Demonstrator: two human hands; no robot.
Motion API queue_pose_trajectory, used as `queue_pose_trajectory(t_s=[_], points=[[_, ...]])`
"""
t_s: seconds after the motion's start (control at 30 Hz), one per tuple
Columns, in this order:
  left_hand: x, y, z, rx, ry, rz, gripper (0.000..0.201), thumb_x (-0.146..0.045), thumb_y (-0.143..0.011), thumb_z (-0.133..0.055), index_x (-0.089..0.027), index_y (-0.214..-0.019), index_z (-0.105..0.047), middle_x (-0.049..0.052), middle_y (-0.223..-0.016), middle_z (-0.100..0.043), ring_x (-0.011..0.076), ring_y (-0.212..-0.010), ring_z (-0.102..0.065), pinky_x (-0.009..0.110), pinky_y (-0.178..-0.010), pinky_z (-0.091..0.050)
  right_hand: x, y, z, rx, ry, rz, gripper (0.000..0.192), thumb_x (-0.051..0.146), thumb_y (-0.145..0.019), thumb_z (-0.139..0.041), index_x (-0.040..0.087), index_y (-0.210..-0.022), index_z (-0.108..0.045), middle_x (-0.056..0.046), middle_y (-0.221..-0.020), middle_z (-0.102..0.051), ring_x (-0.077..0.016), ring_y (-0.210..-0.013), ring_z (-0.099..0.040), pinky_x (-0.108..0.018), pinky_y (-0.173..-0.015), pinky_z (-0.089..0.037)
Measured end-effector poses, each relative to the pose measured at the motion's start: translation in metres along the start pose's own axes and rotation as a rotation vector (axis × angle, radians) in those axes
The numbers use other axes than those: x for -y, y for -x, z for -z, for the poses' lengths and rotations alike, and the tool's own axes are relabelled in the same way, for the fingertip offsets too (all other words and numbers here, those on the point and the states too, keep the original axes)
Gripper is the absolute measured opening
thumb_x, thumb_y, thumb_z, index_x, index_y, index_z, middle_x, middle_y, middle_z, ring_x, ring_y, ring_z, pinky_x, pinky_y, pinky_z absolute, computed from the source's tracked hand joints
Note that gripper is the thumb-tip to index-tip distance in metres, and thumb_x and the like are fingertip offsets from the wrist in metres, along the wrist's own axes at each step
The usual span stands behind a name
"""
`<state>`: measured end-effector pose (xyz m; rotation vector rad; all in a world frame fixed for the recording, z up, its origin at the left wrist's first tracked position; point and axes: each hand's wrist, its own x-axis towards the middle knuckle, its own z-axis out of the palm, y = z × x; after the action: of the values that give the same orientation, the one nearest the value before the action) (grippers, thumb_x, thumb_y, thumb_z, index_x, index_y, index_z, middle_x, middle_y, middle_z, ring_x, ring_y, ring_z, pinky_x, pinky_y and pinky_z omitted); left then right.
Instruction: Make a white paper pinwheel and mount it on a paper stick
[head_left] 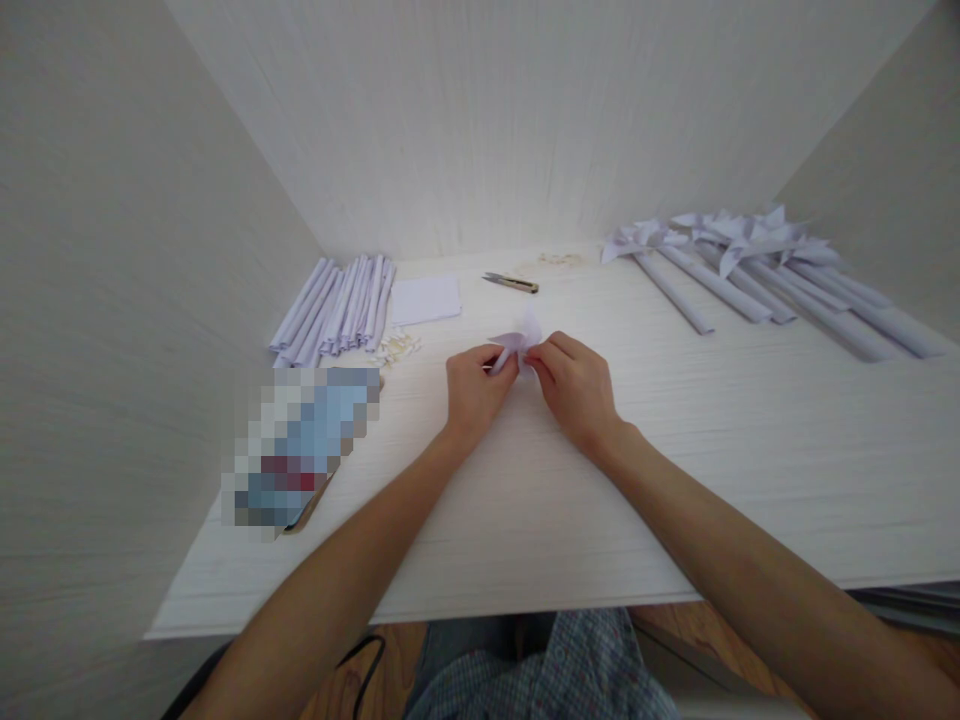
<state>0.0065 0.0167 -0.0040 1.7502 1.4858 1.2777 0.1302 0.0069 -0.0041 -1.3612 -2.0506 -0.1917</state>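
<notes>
Left hand [477,388] and right hand [571,385] meet fingertip to fingertip, both pinching the folded paper [517,345], which sits between and just beyond them, equally near each; its long axis cannot be told.

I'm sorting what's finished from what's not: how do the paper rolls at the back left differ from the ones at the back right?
The left rolls are plain tubes, packed side by side in a tight bundle. The right rolls each seem to carry a folded paper pinwheel at the far end, look longer, and lie fanned apart. Both groups are white paper, lying flat on the table.
</notes>
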Motion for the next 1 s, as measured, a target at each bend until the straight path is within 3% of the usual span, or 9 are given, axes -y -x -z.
queue_pose_trajectory(t_s=[0.23, 0.63, 1.0], points=[[-0.0016, 0.0005, 0.0013, -0.022, 0.023, 0.015, 0.018, -0.022, -0.067, -0.049, -0.014, -0.054, -0.058, -0.004, -0.049, -0.047, 0.0083, -0.051, -0.041, 0.021, -0.050, -0.032, -0.0015, 0.0000, -0.0023, 0.078, -0.011, -0.036, 0.025, 0.021, -0.087, -0.042, 0.013, -0.075, -0.062, -0.008, -0.072, -0.062, -0.0159, -0.064, -0.053, -0.026, -0.058, -0.035], [-0.0025, -0.0003, 0.0016, -0.022, 0.062, -0.004, 0.020, -0.023, -0.068, -0.050, -0.015, -0.051, -0.054, -0.004, -0.048, -0.042, 0.0078, -0.051, -0.038, 0.021, -0.049, -0.030, -0.0023, -0.0012, -0.0048, 0.066, -0.192, -0.090, 0.027, 0.019, -0.087, -0.038, 0.015, -0.067, -0.056, -0.005, -0.067, -0.061, -0.0147, -0.061, -0.052, -0.026, -0.059, -0.036], [-0.0013, -0.0001, 0.0007, -0.026, 0.068, -0.007, 0.019, -0.022, -0.068, -0.051, -0.015, -0.050, -0.053, -0.005, -0.048, -0.043, 0.0072, -0.050, -0.038, 0.020, -0.048, -0.030, -0.0039, -0.0014, -0.0036, -0.081, -0.291, -0.174, 0.020, 0.026, -0.081, -0.051, 0.016, -0.069, -0.064, -0.004, -0.066, -0.065, -0.0136, -0.058, -0.055, -0.025, -0.058, -0.040]])
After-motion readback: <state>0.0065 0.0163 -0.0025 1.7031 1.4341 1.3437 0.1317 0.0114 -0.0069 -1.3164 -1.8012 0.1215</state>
